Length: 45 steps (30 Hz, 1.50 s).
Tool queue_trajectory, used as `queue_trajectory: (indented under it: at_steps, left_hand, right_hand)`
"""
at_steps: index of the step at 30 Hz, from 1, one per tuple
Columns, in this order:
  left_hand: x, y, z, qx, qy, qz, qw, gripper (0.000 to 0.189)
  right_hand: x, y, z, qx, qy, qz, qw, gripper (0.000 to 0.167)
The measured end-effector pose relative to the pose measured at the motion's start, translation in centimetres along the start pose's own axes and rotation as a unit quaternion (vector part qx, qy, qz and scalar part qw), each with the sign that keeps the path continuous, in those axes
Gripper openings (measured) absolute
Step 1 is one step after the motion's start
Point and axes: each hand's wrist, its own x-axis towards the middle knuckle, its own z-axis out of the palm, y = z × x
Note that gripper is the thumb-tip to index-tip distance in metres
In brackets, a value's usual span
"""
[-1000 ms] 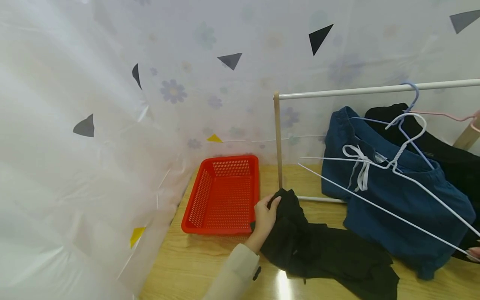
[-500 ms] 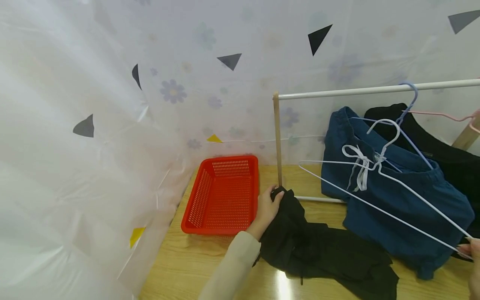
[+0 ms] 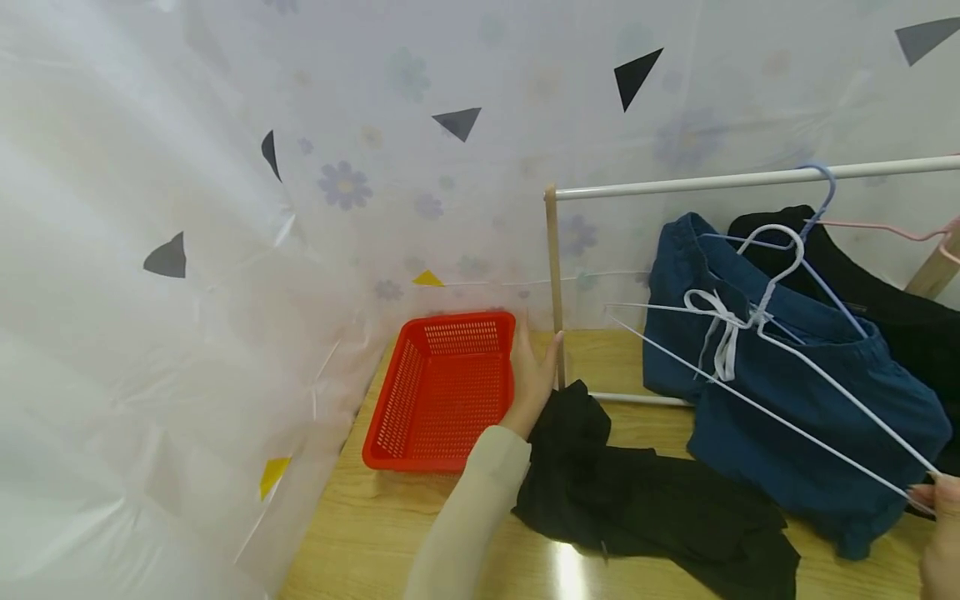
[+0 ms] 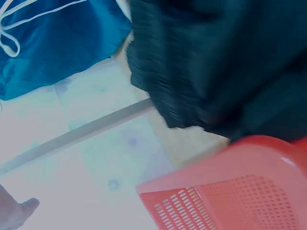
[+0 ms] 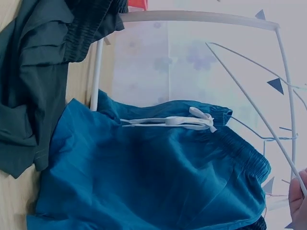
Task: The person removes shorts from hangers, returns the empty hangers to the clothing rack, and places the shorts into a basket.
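My left hand (image 3: 531, 379) is raised with fingers extended and thumb apart, between the red basket (image 3: 431, 464) and the rack's wooden post (image 3: 554, 267). Just below it, dark pants (image 3: 660, 492) lie crumpled on the table; their gathered elastic waistband (image 4: 163, 91) shows in the left wrist view. At the right edge, my right hand (image 3: 942, 529) pinches one end of a white wire hanger (image 3: 840, 392). The hanger's hook points up and away, and its frame overlaps blue shorts (image 3: 795, 417) with a white drawstring. Part of the right hand lies outside the head view.
The blue shorts hang by a blue hanger (image 3: 828, 192) from the rack's white rail (image 3: 675, 185). Behind them hangs a black garment (image 3: 900, 308) near a pink hanger (image 3: 885, 227). A plastic sheet (image 3: 187, 375) encloses the wooden table (image 3: 375, 533) at the left and back.
My left hand has let go of the dark pants' waistband and risen toward the post, its fingers straightening. My right hand has come further into view, shifting the white hanger slightly left.
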Motion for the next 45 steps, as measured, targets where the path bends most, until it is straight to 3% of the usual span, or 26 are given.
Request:
queue_trajectory:
  at_steps: [1, 4, 9, 12, 19, 26, 27, 30, 34, 36, 39, 42, 43, 45]
  left_hand:
    - [0.3, 0.2, 0.2, -0.015, 0.008, -0.004, 0.9998, 0.071]
    - [1.1, 1.0, 0.7, -0.053, 0.018, -0.027, 0.998, 0.078]
    - [2.5, 2.0, 1.3, -0.086, 0.017, -0.051, 0.9949, 0.083]
    - [3.2, 2.4, 1.6, -0.099, 0.015, -0.043, 0.9941, 0.082]
    - [4.2, 2.6, 1.8, -0.095, -0.019, -0.045, 0.9943, 0.08]
    - [4.5, 2.6, 2.7, -0.111, -0.013, -0.084, 0.9901, 0.076]
    - [4.5, 2.6, 2.8, -0.112, -0.008, -0.088, 0.9897, 0.075]
    - [4.5, 2.6, 3.0, -0.105, 0.001, -0.084, 0.9909, 0.071]
    - [4.6, 2.1, 2.9, -0.102, 0.0, -0.055, 0.9933, 0.063]
    - [4.9, 0.9, 3.4, -0.09, 0.0, -0.028, 0.9956, 0.058]
    - [5.0, 0.5, 3.6, -0.072, 0.004, -0.013, 0.9973, 0.053]
    - [4.9, 0.8, 3.9, -0.066, 0.011, -0.016, 0.9976, 0.05]
    - [4.6, 1.7, 3.5, -0.07, 0.009, -0.032, 0.997, 0.049]
    - [4.6, 2.0, 3.5, -0.062, 0.015, -0.033, 0.9974, 0.048]
  right_hand:
    - [0.0, -0.3, 0.2, 0.013, -0.003, -0.019, 0.9997, 0.037]
    - [-0.3, -1.5, 0.7, 0.022, 0.012, -0.007, 0.9997, 0.032]
    - [-0.7, -3.9, 1.8, -0.068, 0.058, 0.015, 0.9959, 0.03]
    - [-0.8, -5.0, 2.5, -0.101, 0.073, -0.012, 0.9921, 0.025]
    - [-1.1, -6.6, 4.3, -0.062, 0.082, -0.058, 0.993, 0.016]
    - [-0.4, -6.6, 6.3, -0.106, 0.073, -0.122, 0.9841, 0.021]
    - [-0.4, -6.6, 6.8, -0.097, 0.08, -0.115, 0.9855, 0.021]
    - [-0.2, -6.8, 8.4, 0.014, 0.094, -0.092, 0.9913, 0.016]
    - [0.0, -6.8, 10.1, 0.128, 0.106, -0.073, 0.9833, 0.01]
    - [0.0, -6.8, 10.6, 0.111, 0.099, -0.072, 0.9862, 0.012]
    - [-0.1, -6.7, 11.2, 0.101, 0.087, -0.068, 0.9888, 0.018]
    - [-0.3, -6.5, 11.8, 0.105, 0.073, -0.06, 0.9899, 0.02]
    - [-0.3, -6.4, 11.9, 0.116, 0.071, -0.057, 0.9891, 0.019]
    - [-0.5, -6.1, 12.2, 0.119, 0.065, -0.058, 0.9891, 0.018]
